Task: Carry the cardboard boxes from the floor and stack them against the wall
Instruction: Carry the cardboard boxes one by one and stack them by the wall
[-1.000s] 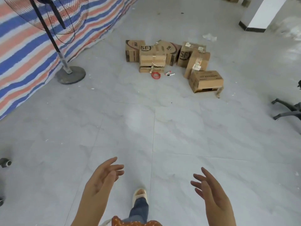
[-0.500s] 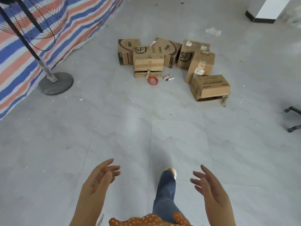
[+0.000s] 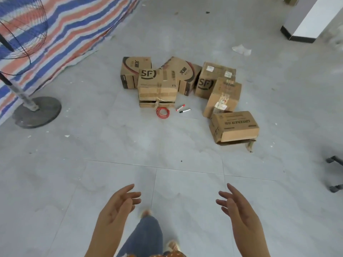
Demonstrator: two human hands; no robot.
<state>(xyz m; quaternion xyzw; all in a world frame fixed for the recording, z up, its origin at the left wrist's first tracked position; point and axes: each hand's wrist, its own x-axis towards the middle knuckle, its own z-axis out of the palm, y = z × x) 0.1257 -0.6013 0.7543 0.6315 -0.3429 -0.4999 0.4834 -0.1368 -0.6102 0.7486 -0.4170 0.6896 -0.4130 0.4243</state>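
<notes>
Several cardboard boxes lie in a loose cluster on the grey tiled floor ahead. An SF-marked box (image 3: 157, 84) sits on a flatter one at the front, another SF box (image 3: 206, 84) stands behind to the right, a tall box (image 3: 222, 97) leans beside it, and the nearest box (image 3: 234, 127) lies at the right with an open flap. My left hand (image 3: 116, 208) and my right hand (image 3: 238, 210) are held out low in front of me, fingers relaxed, holding nothing, well short of the boxes.
A pedestal fan (image 3: 37, 112) stands at the left before a striped tarp (image 3: 61, 34). A red cord coil (image 3: 163, 112) and two markers (image 3: 182, 109) lie in front of the boxes. Chair wheels (image 3: 334, 173) show at the right edge, a white pillar (image 3: 304, 21) at the far right.
I have walked closer to the boxes, which now appear larger and nearer. Both hands have stayed open in front of me.
</notes>
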